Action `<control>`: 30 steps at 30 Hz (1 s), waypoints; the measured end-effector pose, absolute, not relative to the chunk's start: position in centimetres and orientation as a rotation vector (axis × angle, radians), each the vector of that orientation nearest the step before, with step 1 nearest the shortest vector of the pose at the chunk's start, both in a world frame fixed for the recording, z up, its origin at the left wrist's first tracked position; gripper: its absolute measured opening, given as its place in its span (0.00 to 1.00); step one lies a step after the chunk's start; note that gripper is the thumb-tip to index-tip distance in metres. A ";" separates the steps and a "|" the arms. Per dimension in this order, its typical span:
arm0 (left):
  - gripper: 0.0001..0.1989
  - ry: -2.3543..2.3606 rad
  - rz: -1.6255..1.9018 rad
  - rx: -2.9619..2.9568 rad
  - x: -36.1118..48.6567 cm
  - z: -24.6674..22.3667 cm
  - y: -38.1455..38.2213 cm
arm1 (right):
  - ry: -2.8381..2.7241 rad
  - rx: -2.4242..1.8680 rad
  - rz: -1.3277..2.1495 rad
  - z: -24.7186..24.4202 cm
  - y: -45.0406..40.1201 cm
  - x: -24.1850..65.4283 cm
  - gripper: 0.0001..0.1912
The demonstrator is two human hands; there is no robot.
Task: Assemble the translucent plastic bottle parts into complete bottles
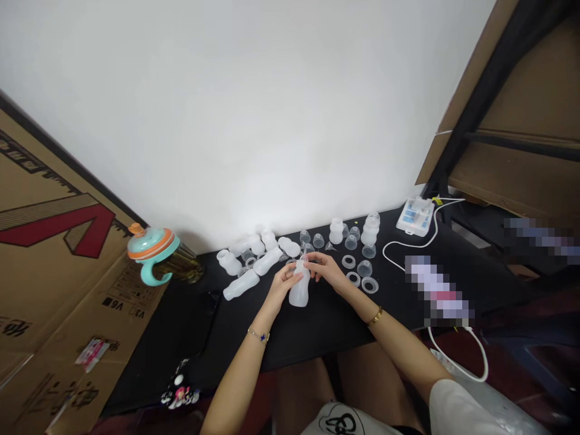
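Note:
A frosted white baby bottle (298, 295) stands near the table's front edge. My left hand (281, 287) is closed around its upper part from the left. At the bottle's mouth, the fingers of my right hand (330, 270) pinch a small clear piece that looks like a nipple; they partly hide it. Two more bottles lie end to end on the left, the nearer bottle (241, 284) and the farther bottle (267, 261). Right of my right hand are clear dome caps, such as one cap (364, 268), and collar rings, one ring (370, 285) among them.
Several bottles, including an upright bottle (336, 231), stand along the wall. A lidded jug (154, 248) with a turquoise handle is at left beside a cardboard box (54, 241). On the right are a power strip (414, 215), a white cable (408, 244) and a blurred-out device (437, 290).

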State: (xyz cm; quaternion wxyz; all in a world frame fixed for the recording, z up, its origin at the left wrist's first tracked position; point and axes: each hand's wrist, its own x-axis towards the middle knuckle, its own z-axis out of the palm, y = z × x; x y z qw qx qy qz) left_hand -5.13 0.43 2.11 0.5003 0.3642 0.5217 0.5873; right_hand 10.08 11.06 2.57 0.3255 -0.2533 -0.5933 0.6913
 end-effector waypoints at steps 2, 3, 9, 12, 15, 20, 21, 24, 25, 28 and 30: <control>0.27 1.263 1.420 0.914 -5.1 2.0 0.5 | -1.567 -0.676 1.795 2.5 11.1 10.1 0.21; 0.27 1.262 1.420 0.929 -5.1 2.0 0.5 | -1.574 -0.681 1.787 2.5 11.1 10.0 0.21; 0.29 1.296 1.429 0.994 -4.8 1.9 0.6 | -1.644 -0.707 1.695 2.2 11.2 10.0 0.21; 0.30 1.358 1.441 1.030 -4.6 2.0 0.5 | -1.671 -0.722 1.666 2.0 11.3 9.9 0.21; 0.30 1.419 1.440 1.070 -4.5 2.1 0.5 | -1.687 -0.731 1.661 1.9 11.3 9.9 0.21; 0.28 1.508 1.415 1.123 -4.4 2.4 0.4 | -1.690 -0.748 1.655 1.9 11.2 9.9 0.22; 0.28 1.514 1.416 1.129 -4.4 2.5 0.4 | -1.687 -0.746 1.659 2.0 11.2 9.9 0.21; 0.28 1.498 1.426 1.136 -4.4 2.5 0.4 | -1.666 -0.727 1.695 2.1 11.1 9.9 0.21; 0.27 1.490 1.428 1.134 -4.4 2.5 0.4 | -1.655 -0.721 1.719 2.1 11.1 9.8 0.21; 0.28 1.469 1.430 1.111 -4.6 2.2 0.5 | -1.605 -0.727 1.801 2.2 11.1 9.8 0.21; 0.28 1.446 1.442 1.078 -4.7 2.0 0.6 | -1.565 -0.742 1.848 2.3 11.1 9.8 0.21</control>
